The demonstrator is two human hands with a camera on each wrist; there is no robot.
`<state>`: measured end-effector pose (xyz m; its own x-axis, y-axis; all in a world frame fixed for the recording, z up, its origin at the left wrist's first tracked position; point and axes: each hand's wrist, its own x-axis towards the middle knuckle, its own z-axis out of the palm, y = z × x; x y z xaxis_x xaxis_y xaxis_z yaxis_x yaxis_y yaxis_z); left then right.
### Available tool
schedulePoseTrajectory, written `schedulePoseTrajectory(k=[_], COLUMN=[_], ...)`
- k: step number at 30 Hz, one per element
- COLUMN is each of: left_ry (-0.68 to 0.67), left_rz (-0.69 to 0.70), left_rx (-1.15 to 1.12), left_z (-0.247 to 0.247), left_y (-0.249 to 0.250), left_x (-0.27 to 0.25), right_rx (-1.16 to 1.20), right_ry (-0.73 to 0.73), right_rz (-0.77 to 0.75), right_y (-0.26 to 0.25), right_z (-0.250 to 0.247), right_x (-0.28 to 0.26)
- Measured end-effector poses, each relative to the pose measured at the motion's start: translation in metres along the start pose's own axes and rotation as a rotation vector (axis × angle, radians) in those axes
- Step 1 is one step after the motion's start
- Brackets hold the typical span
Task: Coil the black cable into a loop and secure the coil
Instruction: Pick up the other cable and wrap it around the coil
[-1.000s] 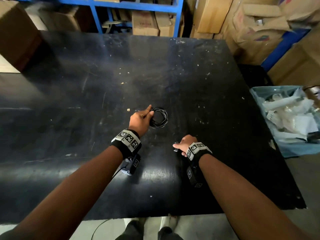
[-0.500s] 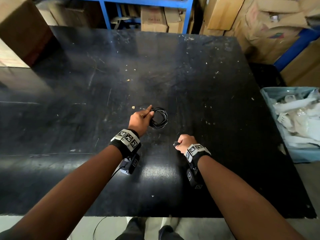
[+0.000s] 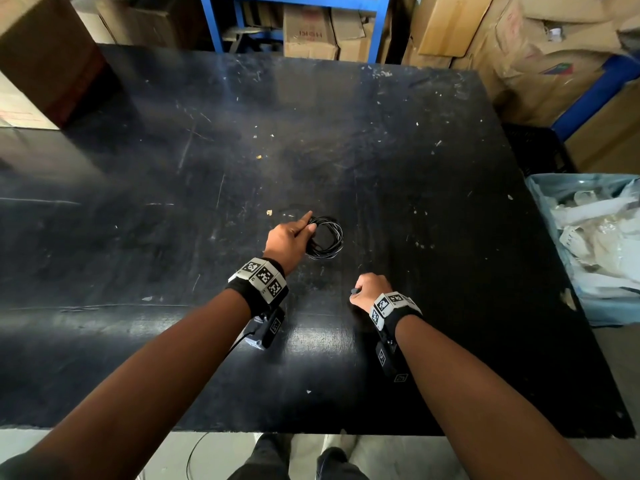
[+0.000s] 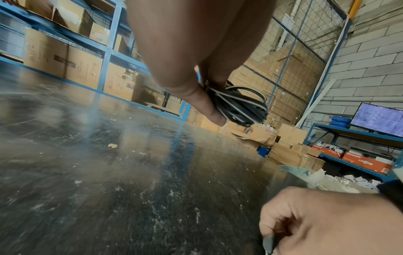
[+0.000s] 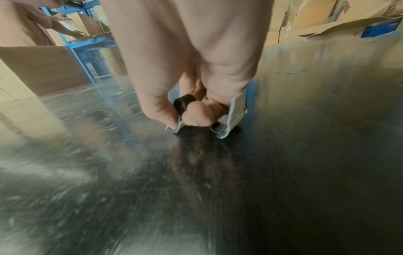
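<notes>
The black cable (image 3: 338, 242) is wound into a small coil of several turns and hangs just above the black table (image 3: 207, 168) near its middle. My left hand (image 3: 289, 242) pinches the coil's left side between thumb and fingers. In the left wrist view the coil (image 4: 240, 107) hangs beside the thumb of my left hand (image 4: 196, 89). My right hand (image 3: 369, 289) is curled low over the table, nearer to me and apart from the coil. In the right wrist view this hand (image 5: 196, 110) grips a small dark object (image 5: 183, 103) and a pale strip (image 5: 236, 110).
A blue-lined bin (image 3: 595, 237) of white scraps stands off the table's right edge. A cardboard box (image 3: 45, 57) sits on the far left corner. Blue shelving (image 3: 294, 1) and stacked cartons lie behind. Another person (image 5: 21, 22) stands beyond the far left.
My right hand has curled tighter around the small dark object and shifted slightly. My left hand keeps the same hold on the coil, in about the same place.
</notes>
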<state>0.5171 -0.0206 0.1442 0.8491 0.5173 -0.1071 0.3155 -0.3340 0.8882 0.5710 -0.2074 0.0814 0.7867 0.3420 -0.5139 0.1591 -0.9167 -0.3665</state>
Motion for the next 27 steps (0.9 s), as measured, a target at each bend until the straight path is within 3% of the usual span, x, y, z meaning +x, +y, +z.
schedulePoseTrajectory(k=[14, 19, 23, 27], left_ry=[-0.033, -0.032, -0.029, -0.018], left_rz=[0.006, 0.004, 0.008, -0.029], left_rx=[-0.018, -0.011, 0.014, 0.007], left_z=[0.006, 0.007, 0.005, 0.001], left_y=[-0.006, -0.004, -0.005, -0.01], left_x=[-0.009, -0.01, -0.009, -0.005], right_rx=[0.042, 0.113, 0.033, 0.207], right_ry=[0.026, 0.0, -0.004, 0.074], right_rz=[-0.262, -0.199, -0.189, -0.249], right_y=[0.005, 0.005, 0.006, 0.0], right_z=[0.001, 0.0, -0.004, -0.011], right_x=[-0.006, -0.01, -0.011, -0.012])
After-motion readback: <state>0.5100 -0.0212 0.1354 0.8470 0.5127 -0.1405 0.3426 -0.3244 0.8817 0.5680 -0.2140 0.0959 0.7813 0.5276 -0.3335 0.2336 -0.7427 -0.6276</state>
